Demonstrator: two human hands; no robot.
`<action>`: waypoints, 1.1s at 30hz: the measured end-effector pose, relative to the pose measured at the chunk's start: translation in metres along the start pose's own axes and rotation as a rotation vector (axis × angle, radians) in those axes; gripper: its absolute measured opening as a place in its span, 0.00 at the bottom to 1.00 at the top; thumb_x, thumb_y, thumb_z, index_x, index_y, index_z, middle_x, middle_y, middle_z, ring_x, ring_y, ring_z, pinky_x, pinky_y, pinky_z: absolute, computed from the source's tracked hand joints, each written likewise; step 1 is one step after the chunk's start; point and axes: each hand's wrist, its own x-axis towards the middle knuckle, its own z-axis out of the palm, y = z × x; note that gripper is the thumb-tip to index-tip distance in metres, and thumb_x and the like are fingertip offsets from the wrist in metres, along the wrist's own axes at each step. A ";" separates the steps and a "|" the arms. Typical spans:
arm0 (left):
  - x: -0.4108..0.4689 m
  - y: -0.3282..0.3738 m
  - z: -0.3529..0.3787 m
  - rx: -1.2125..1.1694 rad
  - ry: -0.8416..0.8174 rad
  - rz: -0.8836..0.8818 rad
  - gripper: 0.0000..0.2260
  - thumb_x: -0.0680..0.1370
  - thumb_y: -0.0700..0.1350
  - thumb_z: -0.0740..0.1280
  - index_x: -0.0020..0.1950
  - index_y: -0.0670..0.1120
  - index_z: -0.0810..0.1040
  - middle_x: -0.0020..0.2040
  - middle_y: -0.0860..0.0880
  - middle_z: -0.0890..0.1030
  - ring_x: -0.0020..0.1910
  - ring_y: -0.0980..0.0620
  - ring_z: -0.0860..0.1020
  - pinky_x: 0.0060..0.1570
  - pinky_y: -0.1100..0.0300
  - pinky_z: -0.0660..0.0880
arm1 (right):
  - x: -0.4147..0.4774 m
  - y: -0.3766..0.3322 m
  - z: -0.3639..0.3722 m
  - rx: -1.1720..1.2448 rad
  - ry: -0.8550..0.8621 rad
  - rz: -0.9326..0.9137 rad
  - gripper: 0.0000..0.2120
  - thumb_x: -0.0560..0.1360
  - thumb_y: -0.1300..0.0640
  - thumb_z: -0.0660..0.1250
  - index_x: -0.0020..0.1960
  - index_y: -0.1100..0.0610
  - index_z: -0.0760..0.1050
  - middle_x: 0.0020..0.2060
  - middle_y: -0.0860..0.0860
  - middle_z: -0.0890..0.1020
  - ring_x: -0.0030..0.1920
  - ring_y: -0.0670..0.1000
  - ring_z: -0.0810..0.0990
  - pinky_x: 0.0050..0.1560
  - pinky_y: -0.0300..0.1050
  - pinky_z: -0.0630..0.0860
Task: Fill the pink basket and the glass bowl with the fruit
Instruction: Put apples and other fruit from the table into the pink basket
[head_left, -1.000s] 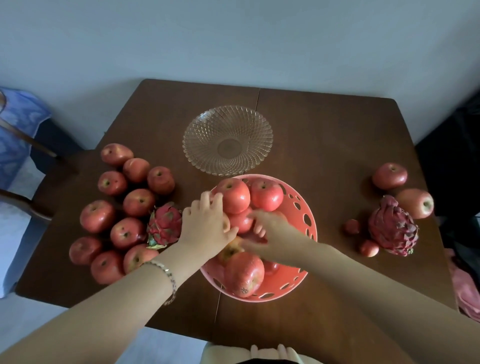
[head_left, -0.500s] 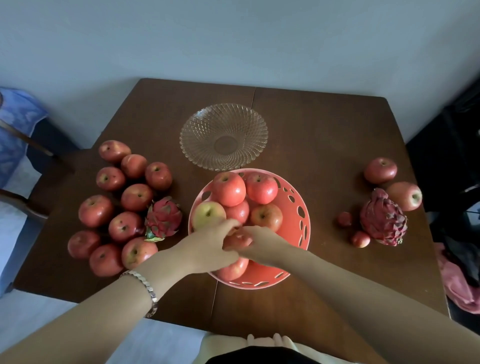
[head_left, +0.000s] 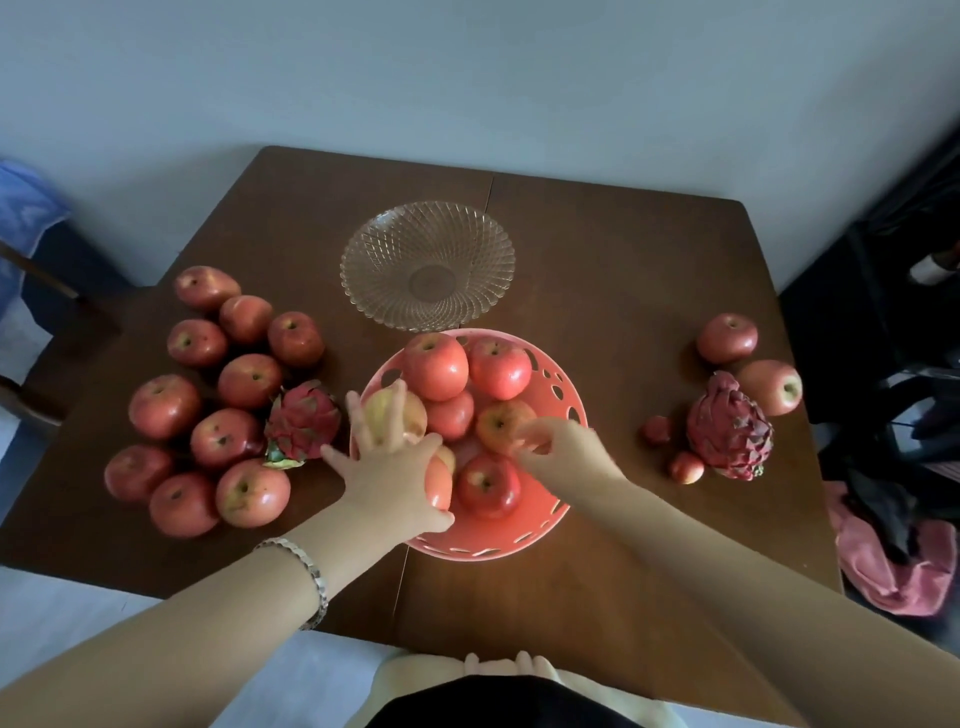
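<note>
The pink basket (head_left: 567, 393) stands at the table's middle front with several red apples (head_left: 500, 366) in it. Behind it, the glass bowl (head_left: 470, 244) holds nothing. My left hand (head_left: 387, 470) lies with fingers spread over the basket's left side, on a yellowish apple (head_left: 415, 413) and a red one (head_left: 439, 486). My right hand (head_left: 563, 452) hovers over the basket's right side, fingers loosely curled, tips touching an apple (head_left: 498, 423). Several loose apples (head_left: 249, 379) and a dragon fruit (head_left: 304, 421) lie to the left.
On the right lie two apples (head_left: 726, 338), a second dragon fruit (head_left: 727, 428) and two small red fruits (head_left: 685, 467). A chair with blue cloth (head_left: 26, 218) stands at the left. Pink cloth (head_left: 893, 571) and dark clutter (head_left: 914, 364) sit past the table's right edge.
Both hands were together at the basket's front over one fruit. They have since parted: the left spread over the left-side apples, the right moved to the right side.
</note>
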 end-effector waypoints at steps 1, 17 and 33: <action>0.002 -0.002 0.000 -0.118 -0.033 -0.059 0.34 0.65 0.57 0.74 0.68 0.59 0.65 0.72 0.50 0.27 0.71 0.30 0.32 0.68 0.31 0.54 | -0.001 0.010 -0.004 -0.140 0.136 -0.018 0.15 0.72 0.57 0.65 0.58 0.54 0.77 0.57 0.54 0.77 0.60 0.55 0.73 0.58 0.46 0.71; 0.010 0.030 0.006 -0.335 0.083 -0.079 0.26 0.64 0.57 0.75 0.57 0.51 0.72 0.74 0.49 0.30 0.71 0.36 0.52 0.63 0.46 0.69 | -0.001 0.060 -0.022 0.069 0.161 0.230 0.20 0.68 0.69 0.60 0.59 0.61 0.70 0.47 0.56 0.80 0.46 0.57 0.78 0.43 0.50 0.78; 0.045 0.095 -0.006 -0.089 -0.141 -0.143 0.39 0.66 0.56 0.72 0.73 0.54 0.57 0.68 0.42 0.20 0.71 0.25 0.41 0.63 0.35 0.67 | 0.038 0.128 -0.151 -0.383 0.460 0.282 0.17 0.77 0.56 0.55 0.64 0.56 0.71 0.63 0.59 0.70 0.63 0.62 0.68 0.59 0.54 0.69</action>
